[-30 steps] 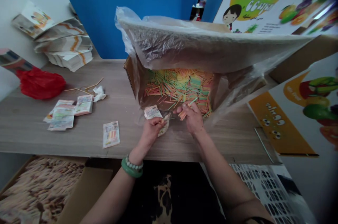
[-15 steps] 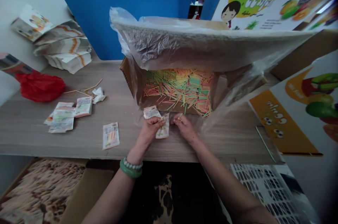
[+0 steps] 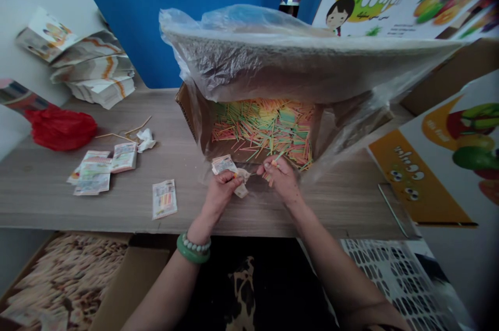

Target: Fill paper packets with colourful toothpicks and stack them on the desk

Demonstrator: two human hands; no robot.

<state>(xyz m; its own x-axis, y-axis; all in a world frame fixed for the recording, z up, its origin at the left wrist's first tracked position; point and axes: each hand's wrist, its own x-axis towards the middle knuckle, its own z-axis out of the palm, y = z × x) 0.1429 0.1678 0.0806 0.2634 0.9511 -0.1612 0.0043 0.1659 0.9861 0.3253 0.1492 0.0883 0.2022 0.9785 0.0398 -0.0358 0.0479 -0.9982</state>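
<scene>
My left hand (image 3: 219,195) is closed on a small printed packet (image 3: 242,188), pinched between thumb and fingers. Just behind it, a few more printed packets (image 3: 223,163) lie at the box's front edge. My right hand (image 3: 285,182) has its fingers closed round a few thin coloured sticks (image 3: 272,179), close to the packet but apart from it. Both hands are in front of a cardboard box (image 3: 186,113) lined with clear plastic (image 3: 234,63). Many thin green, yellow, pink and orange sticks (image 3: 268,126) lie in a heap inside it.
One flat packet (image 3: 164,199) lies left of my hands, with packet stacks (image 3: 92,175) farther left. Near them are crumpled tissue (image 3: 145,141) and a red plastic bag (image 3: 62,127). Printed cartons (image 3: 429,175) stand at right. An open carton of packets (image 3: 66,279) sits below the table edge.
My right hand has turned and shifted slightly right, and coloured sticks now show plainly in its fingers. The packet in my left hand has tilted and looks more crumpled.
</scene>
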